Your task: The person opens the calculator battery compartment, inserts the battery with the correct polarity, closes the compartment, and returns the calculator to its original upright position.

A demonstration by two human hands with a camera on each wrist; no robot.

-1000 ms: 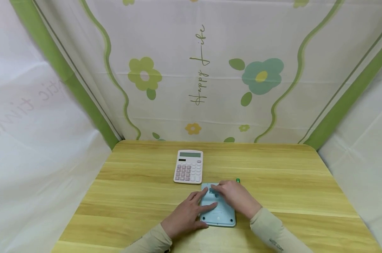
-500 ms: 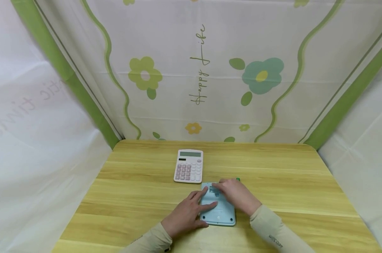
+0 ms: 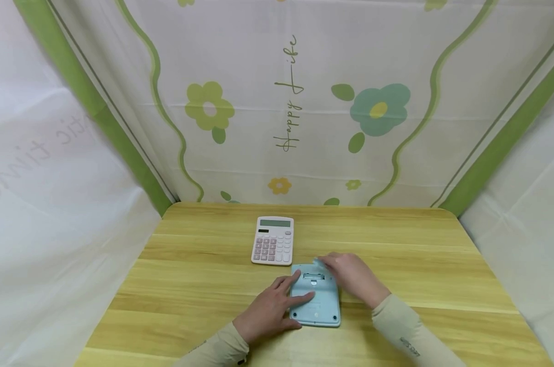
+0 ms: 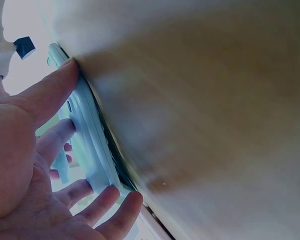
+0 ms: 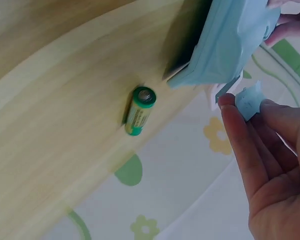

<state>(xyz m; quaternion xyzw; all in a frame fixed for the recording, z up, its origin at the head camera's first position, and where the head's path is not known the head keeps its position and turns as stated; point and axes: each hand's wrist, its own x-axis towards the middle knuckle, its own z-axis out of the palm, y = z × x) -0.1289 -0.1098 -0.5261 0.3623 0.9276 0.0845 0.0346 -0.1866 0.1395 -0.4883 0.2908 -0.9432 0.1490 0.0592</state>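
Observation:
A light blue calculator (image 3: 320,303) lies face down on the table, its battery slot (image 3: 314,277) uncovered near the far end. I cannot tell what the slot contains. My left hand (image 3: 269,311) rests on the calculator's left side with fingers spread, the thumb against the near edge; the left wrist view also shows this hand (image 4: 45,160) along the calculator's rim. Just off the far right corner, my right hand (image 3: 352,275) pinches a small light blue battery cover (image 5: 249,101) between thumb and fingertip. A green battery (image 5: 139,111) lies on the table near that hand; the head view hides it.
A white calculator (image 3: 273,240) with pinkish keys lies face up beyond the blue one, slightly left. The wooden table (image 3: 203,290) ends at a flowered curtain (image 3: 244,153) behind, and white fabric hangs at both sides.
My right hand has lifted the battery cover off the blue calculator and moved slightly away and right, exposing the slot. The left hand has stayed in place.

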